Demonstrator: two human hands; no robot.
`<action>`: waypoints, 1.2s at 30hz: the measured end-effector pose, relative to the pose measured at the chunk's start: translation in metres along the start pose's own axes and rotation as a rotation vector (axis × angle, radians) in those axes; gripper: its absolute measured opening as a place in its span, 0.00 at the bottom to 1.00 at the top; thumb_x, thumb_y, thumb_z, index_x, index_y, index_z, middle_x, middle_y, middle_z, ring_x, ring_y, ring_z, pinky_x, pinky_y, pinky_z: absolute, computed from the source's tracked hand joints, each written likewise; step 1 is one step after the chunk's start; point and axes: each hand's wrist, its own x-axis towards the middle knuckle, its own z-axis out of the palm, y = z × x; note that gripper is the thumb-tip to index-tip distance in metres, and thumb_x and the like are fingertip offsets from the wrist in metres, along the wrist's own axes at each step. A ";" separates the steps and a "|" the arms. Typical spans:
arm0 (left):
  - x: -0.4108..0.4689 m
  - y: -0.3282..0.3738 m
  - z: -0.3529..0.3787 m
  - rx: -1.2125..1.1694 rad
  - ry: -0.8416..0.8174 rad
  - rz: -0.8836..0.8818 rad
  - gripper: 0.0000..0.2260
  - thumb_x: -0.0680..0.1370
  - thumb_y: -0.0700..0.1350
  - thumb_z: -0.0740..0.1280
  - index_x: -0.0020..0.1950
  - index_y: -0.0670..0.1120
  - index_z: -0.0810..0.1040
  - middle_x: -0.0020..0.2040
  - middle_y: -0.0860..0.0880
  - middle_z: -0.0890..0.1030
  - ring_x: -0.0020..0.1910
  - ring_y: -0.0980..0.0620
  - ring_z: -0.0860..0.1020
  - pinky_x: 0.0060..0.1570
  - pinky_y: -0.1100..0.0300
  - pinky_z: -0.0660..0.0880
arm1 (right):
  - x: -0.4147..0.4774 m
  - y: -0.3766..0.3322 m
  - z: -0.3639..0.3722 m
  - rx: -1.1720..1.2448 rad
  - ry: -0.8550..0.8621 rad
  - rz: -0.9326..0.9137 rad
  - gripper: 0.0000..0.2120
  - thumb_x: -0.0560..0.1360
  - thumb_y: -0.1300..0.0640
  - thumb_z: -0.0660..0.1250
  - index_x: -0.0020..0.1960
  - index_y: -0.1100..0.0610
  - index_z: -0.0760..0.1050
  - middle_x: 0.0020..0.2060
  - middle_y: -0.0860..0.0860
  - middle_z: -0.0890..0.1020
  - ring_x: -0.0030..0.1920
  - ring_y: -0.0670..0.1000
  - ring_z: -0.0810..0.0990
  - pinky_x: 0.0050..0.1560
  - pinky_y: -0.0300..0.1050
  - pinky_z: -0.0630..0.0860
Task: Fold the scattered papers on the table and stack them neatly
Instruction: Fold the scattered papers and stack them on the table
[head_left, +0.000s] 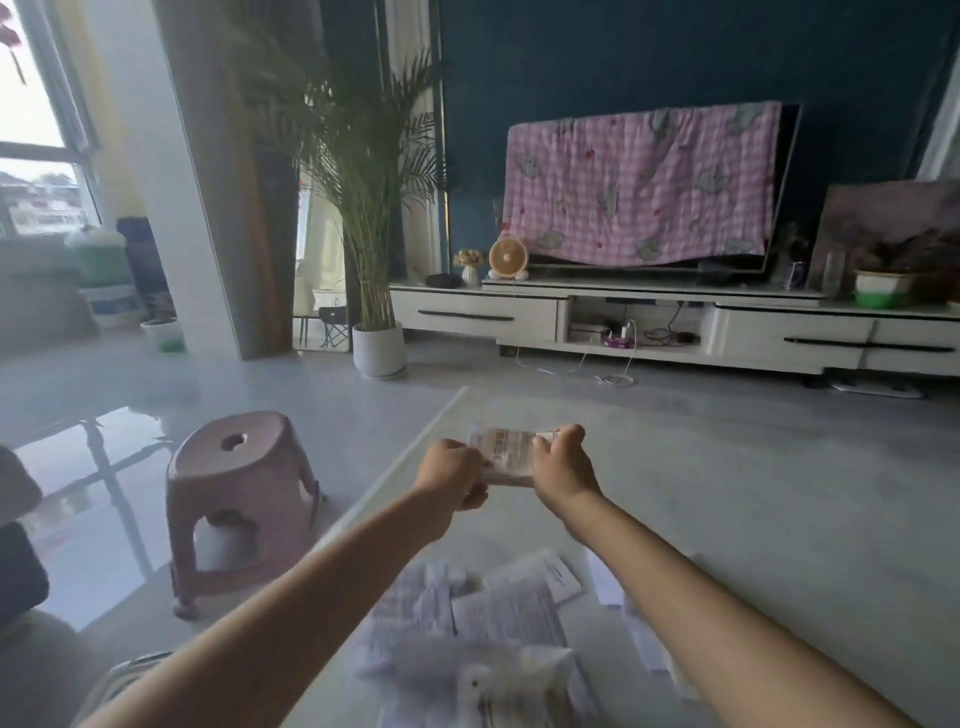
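- pale table (753, 493) fills the foreground, with one pink stool (239, 499) off its left edge.
- loose papers (498, 613) lie near the body between the forearms, behind both hands; about five, too blurred to count.
- one folded bundle (506, 457) sits farther out, its long axis seemingly left to right.
- left hand (452, 467) and right hand (563, 462) each grip one end.

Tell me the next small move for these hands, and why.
Probably set the folded stack down on the table and let go: the left hand and right hand both grip it, while loose papers nearer the body lie scattered.
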 end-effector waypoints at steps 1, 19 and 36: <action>0.022 -0.001 -0.005 0.024 0.019 -0.015 0.13 0.79 0.36 0.58 0.34 0.41 0.71 0.31 0.45 0.71 0.26 0.51 0.69 0.24 0.64 0.71 | 0.021 0.002 0.013 0.010 -0.014 0.035 0.07 0.81 0.56 0.49 0.51 0.61 0.58 0.49 0.60 0.73 0.39 0.55 0.72 0.36 0.42 0.66; 0.198 -0.084 0.005 1.010 0.153 0.313 0.16 0.80 0.48 0.54 0.65 0.44 0.69 0.65 0.39 0.70 0.65 0.41 0.66 0.61 0.52 0.64 | 0.165 0.067 0.100 -0.500 0.149 0.196 0.22 0.76 0.52 0.61 0.67 0.61 0.65 0.66 0.59 0.64 0.66 0.59 0.66 0.64 0.49 0.66; 0.112 -0.048 -0.022 0.767 0.024 0.443 0.13 0.80 0.47 0.58 0.60 0.46 0.77 0.60 0.45 0.78 0.60 0.45 0.74 0.56 0.56 0.71 | 0.071 0.018 0.007 -0.220 -0.481 -0.097 0.06 0.76 0.59 0.65 0.53 0.59 0.75 0.40 0.51 0.77 0.39 0.47 0.75 0.38 0.38 0.72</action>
